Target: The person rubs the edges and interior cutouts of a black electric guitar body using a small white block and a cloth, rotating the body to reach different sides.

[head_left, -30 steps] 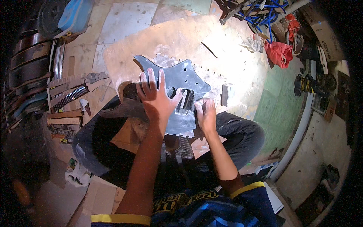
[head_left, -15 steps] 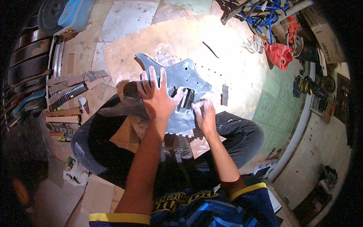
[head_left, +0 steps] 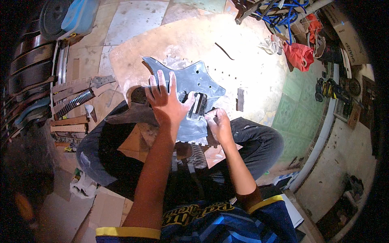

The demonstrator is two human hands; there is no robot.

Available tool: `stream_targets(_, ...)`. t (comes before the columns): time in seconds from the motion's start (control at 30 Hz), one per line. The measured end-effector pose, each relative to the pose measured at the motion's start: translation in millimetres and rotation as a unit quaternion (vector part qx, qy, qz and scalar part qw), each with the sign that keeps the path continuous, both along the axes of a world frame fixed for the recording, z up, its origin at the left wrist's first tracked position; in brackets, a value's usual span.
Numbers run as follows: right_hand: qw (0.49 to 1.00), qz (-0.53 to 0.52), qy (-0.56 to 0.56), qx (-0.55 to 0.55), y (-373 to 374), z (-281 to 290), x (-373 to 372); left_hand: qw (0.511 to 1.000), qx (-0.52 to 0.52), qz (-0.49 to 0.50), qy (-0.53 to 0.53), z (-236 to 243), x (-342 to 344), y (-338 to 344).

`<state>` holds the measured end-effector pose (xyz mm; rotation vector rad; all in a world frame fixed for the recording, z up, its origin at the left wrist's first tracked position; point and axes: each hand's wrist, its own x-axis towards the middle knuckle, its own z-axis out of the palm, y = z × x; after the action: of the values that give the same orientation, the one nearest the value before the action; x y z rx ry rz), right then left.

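The board [head_left: 137,48] bears a block [head_left: 240,99], left hand [head_left: 167,103] splayed on guitar body [head_left: 187,77], right hand [head_left: 220,124] curled, contents unclear.

From here I count one left hand [head_left: 165,106] and one right hand [head_left: 219,124], two in all, at one grey-blue guitar body [head_left: 184,77] mid-frame; three small round holes [head_left: 198,84] show toward its upper right. Two yellow-edged sleeves [head_left: 129,232] at the bottom, two red items [head_left: 299,56] upper right, one blue tub [head_left: 77,16] upper left.
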<state>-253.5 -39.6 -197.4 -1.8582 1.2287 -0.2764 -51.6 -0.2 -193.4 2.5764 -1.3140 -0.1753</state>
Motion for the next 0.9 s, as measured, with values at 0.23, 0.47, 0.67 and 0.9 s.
stream_targets(0.23, 0.996, -0.087, 0.009, 0.006, -0.4, -19.4, 6.4, 0.999, -0.014, 0.004, 0.034, 3.9, -1.1, 1.3)
stream_targets(0.47, 0.995, -0.090, -0.009, -0.043, 2.9, -27.8, 10.7, 1.000, -0.013, 0.006, 0.001, 1.1, -1.1, 0.8)
stream_targets(0.67, 0.986, -0.152, -0.040, 0.056, -8.1, -27.3, 15.9, 0.999, -0.033, 0.005, -0.005, -1.7, -1.1, 0.3)
stream_targets(0.9, 0.986, -0.153, -0.042, 0.047, -15.6, -34.4, 12.8, 0.999, -0.044, -0.001, -0.016, -5.3, -1.2, 2.1)
